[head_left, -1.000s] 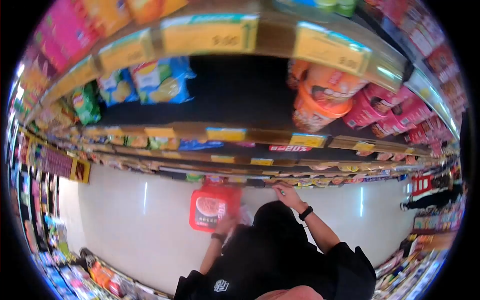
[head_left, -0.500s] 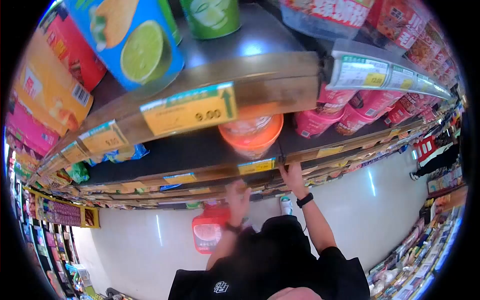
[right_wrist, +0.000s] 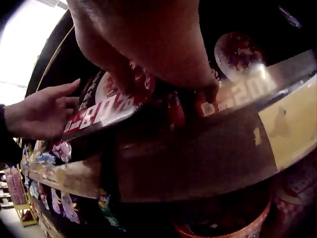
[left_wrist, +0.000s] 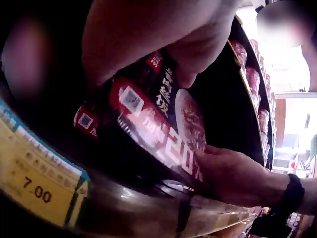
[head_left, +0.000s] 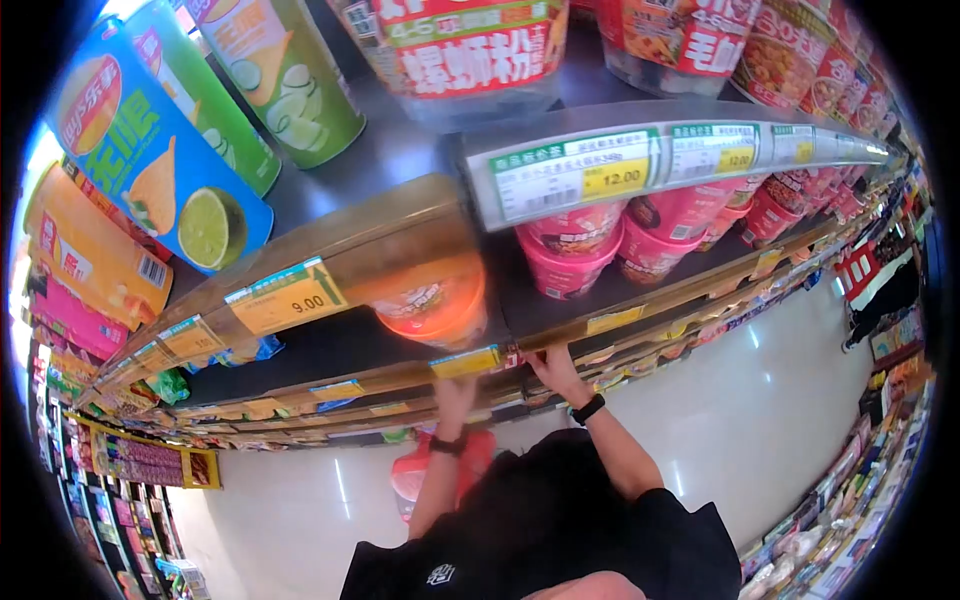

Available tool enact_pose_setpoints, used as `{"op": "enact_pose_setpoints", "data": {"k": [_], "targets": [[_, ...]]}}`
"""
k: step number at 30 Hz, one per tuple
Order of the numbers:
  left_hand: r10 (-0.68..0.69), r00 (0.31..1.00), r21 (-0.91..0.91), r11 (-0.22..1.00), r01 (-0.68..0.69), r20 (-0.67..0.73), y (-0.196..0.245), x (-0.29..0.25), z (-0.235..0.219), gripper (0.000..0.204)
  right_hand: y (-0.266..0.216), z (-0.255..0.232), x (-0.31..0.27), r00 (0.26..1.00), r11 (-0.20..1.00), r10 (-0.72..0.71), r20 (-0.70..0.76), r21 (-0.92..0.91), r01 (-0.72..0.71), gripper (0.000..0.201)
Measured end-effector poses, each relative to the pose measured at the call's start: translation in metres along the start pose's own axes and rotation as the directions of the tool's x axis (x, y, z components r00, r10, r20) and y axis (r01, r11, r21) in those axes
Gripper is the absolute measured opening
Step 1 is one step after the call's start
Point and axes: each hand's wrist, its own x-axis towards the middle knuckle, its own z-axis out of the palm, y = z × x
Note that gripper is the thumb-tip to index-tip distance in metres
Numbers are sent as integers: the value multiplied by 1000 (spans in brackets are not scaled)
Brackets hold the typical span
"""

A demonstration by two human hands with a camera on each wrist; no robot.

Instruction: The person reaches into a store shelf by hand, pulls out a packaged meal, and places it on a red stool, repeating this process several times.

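My left hand and right hand reach to a lower shelf edge. Between them there, a black and red food box with a bowl picture and large white lettering sits tilted. In the left wrist view my right fingertips pinch its near right edge. The right wrist view has my left thumb over the box's left end, the fingers behind it. Beside the right hand is a second box with a similar food picture. Shadow hides part of both boxes.
An orange noodle cup and several pink cups stand above the hands. A yellow price tag fronts the shelf. Chip cans fill an upper shelf. Below my left arm is a red tub. Another person is far right.
My left hand has risen from beside the red tub to the lower shelf. The right hand stays at the shelf edge, now pinching the box. The head view has swung right.
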Motion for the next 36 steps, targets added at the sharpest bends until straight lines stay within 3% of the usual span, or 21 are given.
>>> {"op": "enact_pose_setpoints", "data": {"k": [2,5,6,7,10,11,12,13,14,16,17,20,21,24,25,27,28,31,34,36], "targets": [[-72,997,-252,966,59,-40,19,-2,5,27,-25,-15,-4,998,977,55,34,206,-61,30],[-228,972,-368,901,230,49,49,-6,-1,30,-73,-37,-9,998,878,54,37,474,-65,46],[-209,976,-339,916,214,52,56,-11,-2,31,-81,-40,-14,999,832,44,29,552,-53,52],[-191,980,-311,930,197,51,63,-16,-2,33,-64,-40,-21,981,835,128,147,518,-187,63],[-203,977,-322,923,212,64,88,-27,-2,46,-58,-41,-41,990,916,130,61,374,-143,76],[-225,973,-330,915,230,56,90,-34,-3,48,-62,-48,-44,989,888,83,122,442,-129,83],[-247,968,-338,908,248,47,89,-41,-4,51,-71,-52,-47,982,832,129,139,524,-183,82],[-270,956,-229,929,290,117,75,-46,-8,58,-77,-52,-53,972,765,172,162,599,-236,81],[-223,968,-254,935,246,117,63,-52,-10,58,-80,-51,-59,957,687,215,194,666,-290,80],[-145,984,-305,937,169,100,52,-67,-13,59,-79,-48,-67,957,733,211,199,615,-289,80],[-241,966,-272,927,256,88,47,-79,-14,63,-79,-45,-73,955,752,208,211,589,-294,80],[-348,937,-452,838,306,-11,53,-100,-18,57,-82,-33,-78,944,764,191,269,563,-315,81],[-337,938,-479,813,331,77,48,-107,-26,66,-83,-30,-79,932,755,196,305,559,-342,81],[-318,948,-417,860,293,12,37,-129,-40,72,-90,-20,-77,893,768,146,426,519,-374,83],[-435,900,-525,762,378,17,34,-140,-45,76,-94,-16,-77,873,777,123,471,501,-380,84],[-610,791,-503,670,546,47,56,-143,-67,73,-104,-4,-77,829,786,76,554,479,-392,86],[-617,786,-479,681,554,32,41,-151,-72,80,-108,3,-75,808,792,45,588,472,-388,86],[-507,854,-597,724,346,-121,17,-176,-80,47,-114,27,-78,746,853,55,663,357,-380,79],[-600,782,-558,711,428,-165,8,-198,-97,52,-87,66,-93,680,895,104,726,229,-382,72],[-703,692,-662,599,450,-166,3,-214,-107,56,-68,100,-103,610,871,120,783,212,-443,69]]}}
